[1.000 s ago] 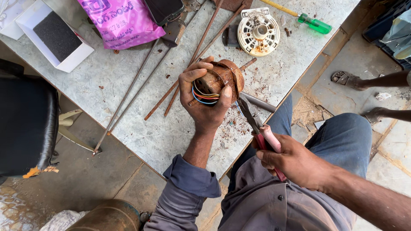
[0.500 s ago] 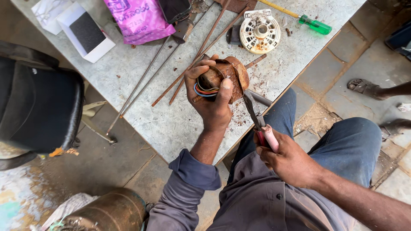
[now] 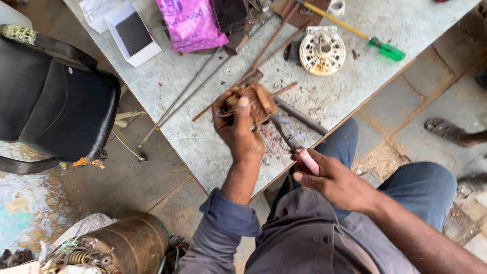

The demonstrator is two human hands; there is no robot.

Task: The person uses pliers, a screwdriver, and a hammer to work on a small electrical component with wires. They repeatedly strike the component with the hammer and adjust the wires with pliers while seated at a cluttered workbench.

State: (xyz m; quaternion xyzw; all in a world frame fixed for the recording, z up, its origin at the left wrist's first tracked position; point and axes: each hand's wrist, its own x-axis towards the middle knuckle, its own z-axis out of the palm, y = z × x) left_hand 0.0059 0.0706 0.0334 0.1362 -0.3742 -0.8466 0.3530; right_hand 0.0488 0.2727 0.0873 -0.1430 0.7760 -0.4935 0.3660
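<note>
The rusty-brown round motor winding (image 3: 253, 104), just below the white round fan cover (image 3: 322, 50), is clenched in the left hand (image 3: 242, 133); the right hand (image 3: 339, 181) grips red-handled pliers (image 3: 294, 144) whose tip touches it.

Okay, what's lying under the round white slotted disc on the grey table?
A dark flat piece pokes out from under the round white slotted disc's left edge on the grey table. The disc covers everything else beneath it.

left hand (image 3: 242, 133) gripping copper-wound coil (image 3: 255, 104), right hand (image 3: 339, 181) holding red-handled pliers (image 3: 297, 148), grey worktable (image 3: 213, 132)
</note>
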